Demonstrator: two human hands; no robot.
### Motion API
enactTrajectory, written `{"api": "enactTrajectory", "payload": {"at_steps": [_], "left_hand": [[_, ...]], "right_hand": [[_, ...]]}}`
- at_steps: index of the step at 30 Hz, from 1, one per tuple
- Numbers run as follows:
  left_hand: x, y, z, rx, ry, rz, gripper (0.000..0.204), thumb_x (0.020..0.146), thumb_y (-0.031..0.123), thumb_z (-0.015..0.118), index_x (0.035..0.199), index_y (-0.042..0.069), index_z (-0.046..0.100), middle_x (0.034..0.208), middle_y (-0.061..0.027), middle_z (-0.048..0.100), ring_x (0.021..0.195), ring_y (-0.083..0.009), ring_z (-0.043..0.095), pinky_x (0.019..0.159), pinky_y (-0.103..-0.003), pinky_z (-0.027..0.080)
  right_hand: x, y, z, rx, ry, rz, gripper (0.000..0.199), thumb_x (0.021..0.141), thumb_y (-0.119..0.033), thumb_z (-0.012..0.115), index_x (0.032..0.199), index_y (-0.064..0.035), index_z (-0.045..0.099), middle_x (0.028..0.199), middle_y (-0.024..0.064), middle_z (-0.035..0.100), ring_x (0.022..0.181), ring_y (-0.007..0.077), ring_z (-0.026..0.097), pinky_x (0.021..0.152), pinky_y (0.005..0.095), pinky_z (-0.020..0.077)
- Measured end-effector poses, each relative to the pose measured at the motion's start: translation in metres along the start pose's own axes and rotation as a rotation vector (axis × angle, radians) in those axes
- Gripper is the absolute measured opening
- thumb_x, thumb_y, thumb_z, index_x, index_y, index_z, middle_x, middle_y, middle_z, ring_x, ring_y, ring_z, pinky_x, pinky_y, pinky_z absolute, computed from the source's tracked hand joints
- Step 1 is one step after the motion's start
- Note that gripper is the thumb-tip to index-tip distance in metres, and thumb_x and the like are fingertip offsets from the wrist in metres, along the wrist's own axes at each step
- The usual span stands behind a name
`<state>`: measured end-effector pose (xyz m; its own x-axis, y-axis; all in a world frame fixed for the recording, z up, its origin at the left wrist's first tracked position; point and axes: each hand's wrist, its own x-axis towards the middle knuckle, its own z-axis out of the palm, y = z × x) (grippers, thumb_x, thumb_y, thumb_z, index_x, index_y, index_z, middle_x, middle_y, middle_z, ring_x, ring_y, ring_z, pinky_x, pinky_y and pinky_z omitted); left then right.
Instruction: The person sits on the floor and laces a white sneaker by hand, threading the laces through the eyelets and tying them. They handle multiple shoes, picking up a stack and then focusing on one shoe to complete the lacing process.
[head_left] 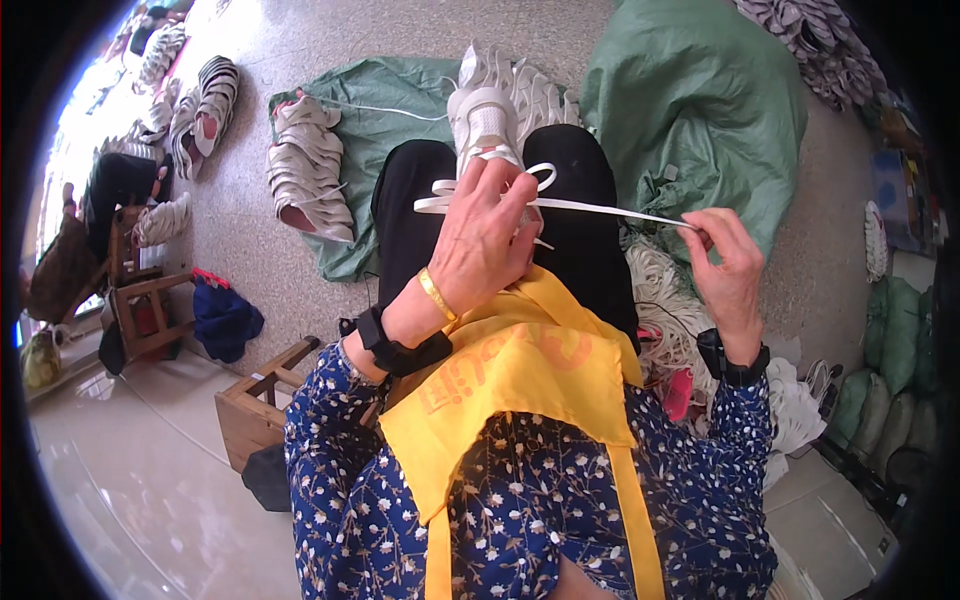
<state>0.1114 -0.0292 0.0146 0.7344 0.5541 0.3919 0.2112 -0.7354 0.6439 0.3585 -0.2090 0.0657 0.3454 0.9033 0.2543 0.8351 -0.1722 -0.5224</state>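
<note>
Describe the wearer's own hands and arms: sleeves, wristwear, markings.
Left hand: ungloved; gold-coloured bangle, then a chunky black wristband nearer the elbow. Right hand: ungloved, with a similar black band. Both sleeves are navy blue with a small white-flower print, ending around the wristbands.

Looks bright, washes out at upper left, glares off glossy floor tiles [130, 465], bends and blackens toward rim.

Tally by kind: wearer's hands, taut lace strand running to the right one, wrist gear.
Hands: 2 (left hand, right hand)
Taut white lace strand: 1
Black wristbands: 2 (left wristband, right wristband)
Gold bracelet: 1
Total: 6
</note>
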Motion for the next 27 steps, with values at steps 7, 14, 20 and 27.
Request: {"api": "enactTrajectory", "payload": {"at_steps": [7,14,20,27], "left_hand": [[0.009,-0.008,0.023,0.059,-0.052,0.01,0.021,0.079,0.0,0.067,0.098,0.003,0.059,0.099,-0.0169,0.053,0.1,-0.0408,0.053,0.084,-0.049,0.048],[0.014,-0.005,0.015,0.029,0.12,-0.012,0.015,0.082,-0.001,0.066,0.094,0.001,0.057,0.089,-0.0146,0.054,0.087,-0.0381,0.054,0.076,-0.048,0.046],[0.01,0.006,-0.004,-0.048,0.176,-0.15,0.02,0.082,0.003,0.073,0.093,0.0,0.057,0.088,-0.0142,0.056,0.081,-0.0348,0.057,0.071,-0.044,0.048],[0.002,0.011,-0.017,-0.138,0.109,-0.322,0.023,0.088,0.011,0.074,0.084,0.0,0.055,0.066,-0.0081,0.058,0.057,-0.0197,0.056,0.056,-0.033,0.047]], "right_hand": [[-0.016,0.006,0.006,-0.039,0.075,-0.063,0.017,0.088,0.005,0.071,0.104,-0.0017,0.07,0.1,0.0123,0.069,0.089,0.0319,0.07,0.075,0.0393,0.0564],[-0.022,0.0,0.03,-0.015,0.095,-0.048,0.013,0.086,0.004,0.074,0.097,-0.0017,0.071,0.095,0.0102,0.068,0.083,0.0278,0.07,0.071,0.0357,0.0552],[-0.009,-0.017,0.079,0.524,0.002,0.191,0.006,0.091,0.007,0.069,0.096,0.0025,0.069,0.089,0.0069,0.071,0.074,0.0119,0.072,0.063,0.0263,0.0579],[0.023,-0.033,0.126,0.911,-0.148,0.366,0.003,0.093,0.005,0.069,0.093,0.0047,0.066,0.087,0.0077,0.074,0.083,0.0127,0.075,0.075,0.027,0.0632]]}}
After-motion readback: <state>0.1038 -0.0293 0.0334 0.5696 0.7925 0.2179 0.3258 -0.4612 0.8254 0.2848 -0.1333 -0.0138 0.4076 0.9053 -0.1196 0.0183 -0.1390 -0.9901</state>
